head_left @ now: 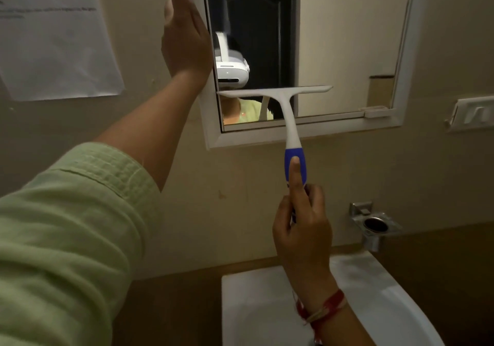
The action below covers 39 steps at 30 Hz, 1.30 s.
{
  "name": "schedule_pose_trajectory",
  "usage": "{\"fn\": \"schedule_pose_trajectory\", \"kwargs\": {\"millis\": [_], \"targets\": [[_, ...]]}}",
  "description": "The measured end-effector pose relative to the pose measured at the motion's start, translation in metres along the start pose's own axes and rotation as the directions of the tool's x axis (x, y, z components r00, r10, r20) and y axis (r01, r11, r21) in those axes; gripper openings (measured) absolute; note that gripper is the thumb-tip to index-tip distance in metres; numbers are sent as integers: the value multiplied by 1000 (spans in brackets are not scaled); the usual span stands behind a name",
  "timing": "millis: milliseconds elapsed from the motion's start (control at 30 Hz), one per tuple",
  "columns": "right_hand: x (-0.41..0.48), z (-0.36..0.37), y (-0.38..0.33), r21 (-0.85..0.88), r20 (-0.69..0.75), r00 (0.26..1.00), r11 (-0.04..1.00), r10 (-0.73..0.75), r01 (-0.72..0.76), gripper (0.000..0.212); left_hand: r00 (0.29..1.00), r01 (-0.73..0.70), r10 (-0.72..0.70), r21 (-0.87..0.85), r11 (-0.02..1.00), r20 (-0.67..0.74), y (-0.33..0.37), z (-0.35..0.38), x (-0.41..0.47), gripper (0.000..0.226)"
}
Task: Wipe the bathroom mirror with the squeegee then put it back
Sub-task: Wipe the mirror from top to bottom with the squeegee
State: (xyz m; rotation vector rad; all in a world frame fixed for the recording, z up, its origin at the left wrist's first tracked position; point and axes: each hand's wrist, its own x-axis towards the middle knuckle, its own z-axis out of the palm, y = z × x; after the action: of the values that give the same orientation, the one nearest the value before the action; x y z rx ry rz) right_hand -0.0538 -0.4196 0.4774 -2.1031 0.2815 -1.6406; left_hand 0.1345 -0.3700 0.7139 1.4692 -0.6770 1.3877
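White plastic forms the T-shaped squeegee with its blue grip [290, 121], and the blade lies level across the lower part of the white-framed bathroom mirror [347, 38], toward its left side. Whether the edge is pressed on the glass or just off it cannot be told from here. The right hand [302, 228] is wrapped round the bottom of the blue handle, with the forefinger laid straight up the grip; that finger probably steers the blade and keeps it flat and square to the glass. The left hand [187, 38] is spread flat and grasps nothing, its palm against the left edge of the mirror frame, likely to steady the panel so it does not swing or rattle under the stroke. The green sleeve [66, 239] fills the near left corner.

Below, near the person, sits the white ceramic basin [374, 292], placed where any drips would fall. To its right on the far wall hangs a chrome ring holder [375, 224], empty. A sheet of printed paper [53, 38] is stuck on the wall left of the mirror. Judging by the blade so low, one pass seems nearly finished; the right part of the glass may want another.
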Motion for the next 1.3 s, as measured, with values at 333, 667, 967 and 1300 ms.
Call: {"fn": "schedule_pose_trajectory", "kwargs": {"millis": [333,667,967,1300], "targets": [[-23,-8,8,-8,63,998,1000,19,-19,52,996,69,-82,241,968,45,-2,-1,2,38],[-32,-9,14,32,87,996,999,10,-12,58,1000,-1,1,124,992,-5,3,3,7,45],[-8,-18,7,199,-30,1000,980,8,-2,50,1000,-2,2,-8,1000,-1,3,6,5,40],[155,-42,-5,265,-263,948,931,-182,252,45,1000,-12,11,29,1000,15,1,2,7,40]]}}
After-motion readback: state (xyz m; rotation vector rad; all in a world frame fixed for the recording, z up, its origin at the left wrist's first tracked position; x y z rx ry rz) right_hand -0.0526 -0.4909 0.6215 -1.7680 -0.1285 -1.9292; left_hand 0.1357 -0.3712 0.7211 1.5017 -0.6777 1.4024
